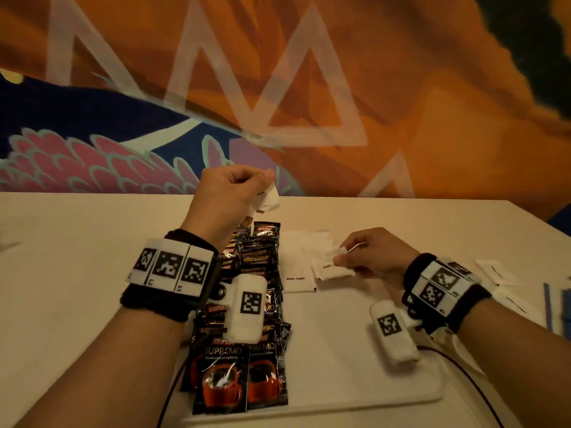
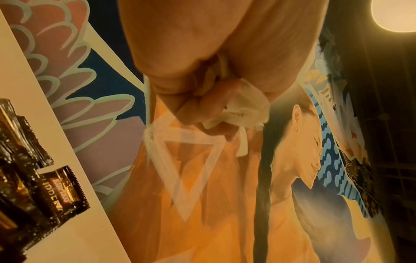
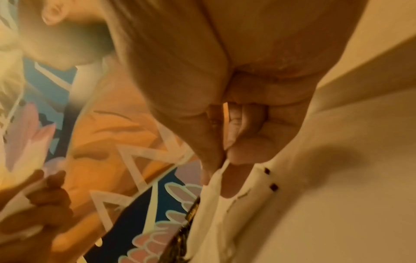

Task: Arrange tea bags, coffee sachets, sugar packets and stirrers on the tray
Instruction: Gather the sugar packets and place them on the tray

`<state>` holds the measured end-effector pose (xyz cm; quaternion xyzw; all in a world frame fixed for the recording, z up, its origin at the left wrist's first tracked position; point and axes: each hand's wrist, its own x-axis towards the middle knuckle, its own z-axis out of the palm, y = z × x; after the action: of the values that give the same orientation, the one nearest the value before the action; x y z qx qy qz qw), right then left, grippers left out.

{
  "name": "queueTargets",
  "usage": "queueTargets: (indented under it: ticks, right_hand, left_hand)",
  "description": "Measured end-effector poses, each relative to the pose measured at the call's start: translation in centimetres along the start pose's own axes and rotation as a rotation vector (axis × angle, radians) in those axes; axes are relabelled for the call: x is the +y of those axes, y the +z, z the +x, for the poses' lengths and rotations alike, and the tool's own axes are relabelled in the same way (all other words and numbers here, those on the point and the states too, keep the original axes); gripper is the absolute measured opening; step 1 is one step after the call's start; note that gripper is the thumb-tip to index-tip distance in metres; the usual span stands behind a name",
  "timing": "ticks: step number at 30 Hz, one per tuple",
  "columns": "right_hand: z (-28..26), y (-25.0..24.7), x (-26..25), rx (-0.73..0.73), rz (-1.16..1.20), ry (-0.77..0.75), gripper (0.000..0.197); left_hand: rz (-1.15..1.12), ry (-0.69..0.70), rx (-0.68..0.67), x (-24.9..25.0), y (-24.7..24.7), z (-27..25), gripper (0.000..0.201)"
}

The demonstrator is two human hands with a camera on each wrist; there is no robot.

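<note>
Since the coffee sachets (image 1: 247,304) already fill the left strip of the tray (image 1: 355,387), the left hand (image 1: 228,193) hangs above their far end with fingers curled round a small bunch of sugar packets (image 1: 266,197) — looks like a supply kept ready. Right hand (image 1: 375,253) pinches one packet (image 1: 335,267) thumb-to-fingertips, low over the white sugar row (image 1: 296,267) just beside the sachets, probably laying it down. Near-right tray is bare — plenty of room — while loose packets (image 1: 494,271) and blue stirrers (image 1: 556,307) wait by the table's right edge.

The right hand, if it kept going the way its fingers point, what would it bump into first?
Probably the white sugar packets lying just past the right hand, which pinches one packet; beyond them the coffee sachets. Depth is uncertain.
</note>
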<state>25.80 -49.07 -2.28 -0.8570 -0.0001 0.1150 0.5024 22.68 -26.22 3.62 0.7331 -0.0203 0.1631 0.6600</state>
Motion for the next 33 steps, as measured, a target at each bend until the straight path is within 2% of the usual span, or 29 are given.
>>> queueTargets:
  ticks: [5, 10, 16, 20, 23, 25, 26, 28, 31, 33]
  right_hand:
    - [0.8, 1.2, 0.7, -0.006, -0.205, 0.034, 0.018]
    - [0.6, 1.8, -0.5, 0.035, -0.5, -0.008, 0.027]
    - [0.4, 2.0, -1.1, 0.036, -0.595, -0.015, 0.034]
    - [0.0, 1.2, -2.1, 0.1, -0.501, -0.104, 0.026]
    - [-1.0, 0.6, -4.7, 0.14, -0.107, -0.279, 0.021]
    - [-2.0, 0.7, -6.5, 0.097, 0.147, -0.375, 0.019]
    - [-2.4, 0.9, -7.2, 0.073, 0.198, -0.403, 0.018]
    - [-2.7, 1.7, -8.0, 0.046, 0.182, -0.446, 0.015]
    - [-2.5, 2.5, -8.3, 0.121, 0.151, -0.499, 0.011]
    - [-2.4, 2.5, -8.2, 0.14, 0.229, -0.504, 0.012]
  left_hand:
    - [0.0, -0.009, -0.013, 0.2, 0.0, -0.1, 0.02]
    - [0.012, -0.04, -0.042, 0.1, -0.1, -0.1, 0.015]
    - [-0.007, -0.071, -0.081, 0.1, 0.0, -0.1, 0.009]
    - [-0.029, -0.102, -0.156, 0.2, 0.0, -0.1, 0.017]
    - [-0.066, -0.122, -0.22, 0.1, 0.2, -0.2, 0.021]
    - [-0.095, -0.121, -0.25, 0.0, 0.4, -0.3, 0.02]
    - [-0.098, -0.111, -0.262, 0.0, 0.4, -0.4, 0.02]
    - [-0.11, -0.098, -0.271, 0.1, 0.5, -0.5, 0.018]
    - [-0.137, -0.102, -0.243, 0.0, 0.5, -0.4, 0.011]
    - [-0.074, -0.073, -0.229, -0.1, 0.2, -0.4, 0.011]
